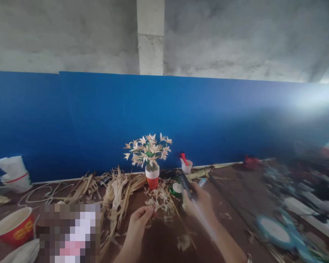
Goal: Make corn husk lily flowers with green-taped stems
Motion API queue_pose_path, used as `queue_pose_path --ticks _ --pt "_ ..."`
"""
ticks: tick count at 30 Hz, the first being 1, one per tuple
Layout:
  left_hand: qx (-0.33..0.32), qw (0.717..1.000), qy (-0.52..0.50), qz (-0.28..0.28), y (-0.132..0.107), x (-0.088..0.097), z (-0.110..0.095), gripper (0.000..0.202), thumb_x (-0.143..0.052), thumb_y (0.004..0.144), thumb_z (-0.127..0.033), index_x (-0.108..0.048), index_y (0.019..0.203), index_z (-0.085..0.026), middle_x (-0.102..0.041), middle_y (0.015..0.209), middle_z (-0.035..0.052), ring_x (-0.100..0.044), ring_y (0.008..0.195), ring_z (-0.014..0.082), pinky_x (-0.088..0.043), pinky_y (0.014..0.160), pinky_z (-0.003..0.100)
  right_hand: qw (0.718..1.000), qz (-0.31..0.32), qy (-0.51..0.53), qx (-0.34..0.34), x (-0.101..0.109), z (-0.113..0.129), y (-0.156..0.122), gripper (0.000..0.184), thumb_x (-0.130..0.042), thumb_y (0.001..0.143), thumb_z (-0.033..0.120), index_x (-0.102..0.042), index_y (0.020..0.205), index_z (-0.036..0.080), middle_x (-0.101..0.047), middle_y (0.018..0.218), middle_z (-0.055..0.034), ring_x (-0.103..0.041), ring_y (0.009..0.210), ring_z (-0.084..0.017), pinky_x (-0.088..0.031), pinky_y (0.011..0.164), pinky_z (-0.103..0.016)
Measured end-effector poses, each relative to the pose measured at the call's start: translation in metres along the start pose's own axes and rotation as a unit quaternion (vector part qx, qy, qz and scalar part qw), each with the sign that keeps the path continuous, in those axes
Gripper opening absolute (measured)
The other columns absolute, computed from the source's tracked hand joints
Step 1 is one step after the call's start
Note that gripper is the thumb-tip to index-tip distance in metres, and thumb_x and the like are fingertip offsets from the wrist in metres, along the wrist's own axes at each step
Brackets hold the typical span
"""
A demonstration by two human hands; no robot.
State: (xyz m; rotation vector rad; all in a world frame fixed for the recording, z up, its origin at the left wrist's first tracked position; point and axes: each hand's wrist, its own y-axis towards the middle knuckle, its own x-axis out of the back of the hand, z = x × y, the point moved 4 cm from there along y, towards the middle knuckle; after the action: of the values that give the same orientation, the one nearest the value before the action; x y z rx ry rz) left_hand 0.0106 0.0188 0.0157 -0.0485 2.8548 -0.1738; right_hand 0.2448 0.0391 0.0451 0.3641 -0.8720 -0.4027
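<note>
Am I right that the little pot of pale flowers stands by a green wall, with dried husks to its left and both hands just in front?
Not quite: the wall is blue, not green, as the head view shows. The rest holds: the flower pot stands by it, dried husks lie to its left, and the left hand and right hand are just in front.

The right end of the table (244, 190) is smeared by motion blur: only blue-rimmed round shapes (274, 230) and dark clutter can be made out there. A pixelated block (70, 233) near the table's front left corner masks whatever lies beneath it. The red cup (12, 230) is cut by the picture's left edge. What is gripped in the right hand (200, 202) is streaked; a dark, elongated tool (186, 186) is suggested. What is pinched by the left hand (139, 219) is too small to tell. Both forearms are cropped at the bottom edge.
</note>
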Motion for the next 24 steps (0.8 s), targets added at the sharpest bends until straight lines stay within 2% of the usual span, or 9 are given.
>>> queue_pose_path --ticks 2,4,7,9,11,14,16,19,24 --pt "0.004 1.0 -0.009 -0.009 0.003 0.002 0.001 0.033 -0.076 0.055 -0.047 -0.069 0.061 -0.015 -0.065 0.059 0.0012 -0.051 0.052 0.0094 -0.035 0.05 0.018 0.995 0.046 0.088 0.008 -0.012 0.017 -0.005 0.025 -0.052 0.08 0.04 -0.063 0.089 0.02 -0.066 0.076 -0.0045 -0.061 0.072 -0.023 -0.047 0.065 -0.03" --pt "0.006 1.0 -0.007 -0.015 0.007 0.005 0.004 0.035 -0.076 0.055 -0.048 -0.069 0.062 -0.014 -0.064 0.059 0.0017 -0.05 0.05 0.0088 -0.035 0.049 0.018 0.98 0.098 0.172 -0.007 -0.029 0.032 -0.015 0.026 -0.058 0.074 0.044 -0.065 0.084 0.021 -0.067 0.075 -0.0039 -0.061 0.073 -0.024 -0.048 0.065 -0.031" --pt "0.008 1.0 -0.001 -0.012 0.013 0.007 0.009 0.04 -0.076 0.053 -0.051 -0.068 0.06 -0.013 -0.062 0.055 0.0016 -0.048 0.047 0.0089 -0.034 0.048 0.019 0.953 0.121 0.266 -0.08 -0.053 0.044 -0.028 0.026 -0.063 0.069 0.042 -0.066 0.086 0.023 -0.068 0.083 -0.0054 -0.062 0.081 -0.027 -0.05 0.07 -0.036" --pt "0.012 1.0 -0.002 -0.001 0.016 0.007 0.012 0.041 -0.077 0.05 -0.051 -0.067 0.059 -0.013 -0.06 0.052 0.0006 -0.048 0.046 0.009 -0.033 0.048 0.02 0.941 0.124 0.293 -0.116 -0.063 0.05 -0.03 0.028 -0.062 0.069 0.043 -0.067 0.088 0.023 -0.069 0.085 -0.0064 -0.062 0.081 -0.027 -0.051 0.068 -0.037" --pt "0.016 1.0 0.006 0.015 0.019 0.006 0.016 0.042 -0.078 0.049 -0.052 -0.067 0.058 -0.013 -0.059 0.049 0.0001 -0.045 0.044 0.0081 -0.031 0.048 0.02 0.927 0.162 0.307 -0.142 -0.068 0.056 -0.027 0.032 -0.062 0.067 0.043 -0.068 0.089 0.021 -0.069 0.082 -0.007 -0.062 0.073 -0.025 -0.05 0.062 -0.035" --pt "0.025 0.999 0.023 0.039 0.023 0.006 0.023 0.045 -0.078 0.045 -0.054 -0.066 0.054 -0.012 -0.058 0.044 0.0008 -0.041 0.042 0.0068 -0.028 0.046 0.02 0.908 0.219 0.317 -0.167 -0.066 0.065 -0.021 0.032 -0.062 0.066 0.042 -0.07 0.086 0.017 -0.064 0.065 -0.0037 -0.056 0.058 -0.018 -0.046 0.054 -0.03" --pt "0.03 0.998 0.034 0.052 0.024 0.006 0.025 0.045 -0.078 0.045 -0.054 -0.067 0.054 -0.012 -0.058 0.043 0.0012 -0.04 0.04 0.0067 -0.028 0.046 0.02 0.911 0.222 0.301 -0.172 -0.063 0.067 -0.019 0.029 -0.06 0.069 0.042 -0.07 0.082 0.018 -0.055 0.053 0.0002 -0.049 0.051 -0.015 -0.042 0.051 -0.028" --pt "0.017 0.996 0.045 0.069 0.022 0.004 0.022 0.041 -0.077 0.051 -0.051 -0.069 0.058 -0.011 -0.061 0.046 0.0023 -0.047 0.043 0.0094 -0.034 0.048 0.022 0.917 0.221 0.271 -0.19 -0.064 0.064 -0.019 0.026 -0.06 0.07 0.041 -0.068 0.078 0.017 -0.05 0.05 0.0021 -0.047 0.049 -0.013 -0.041 0.052 -0.027" --pt "-0.049 0.994 0.094 0.034 0.017 0.004 0.011 0.034 -0.074 0.057 -0.04 -0.067 0.078 -0.013 -0.065 0.056 0.0018 -0.059 0.054 0.016 -0.043 0.056 0.026 0.928 0.169 0.272 -0.189 -0.078 0.051 -0.022 0.031 -0.058 0.071 0.042 -0.064 0.083 0.013 -0.063 0.065 -0.0043 -0.057 0.059 -0.019 -0.048 0.058 -0.031"
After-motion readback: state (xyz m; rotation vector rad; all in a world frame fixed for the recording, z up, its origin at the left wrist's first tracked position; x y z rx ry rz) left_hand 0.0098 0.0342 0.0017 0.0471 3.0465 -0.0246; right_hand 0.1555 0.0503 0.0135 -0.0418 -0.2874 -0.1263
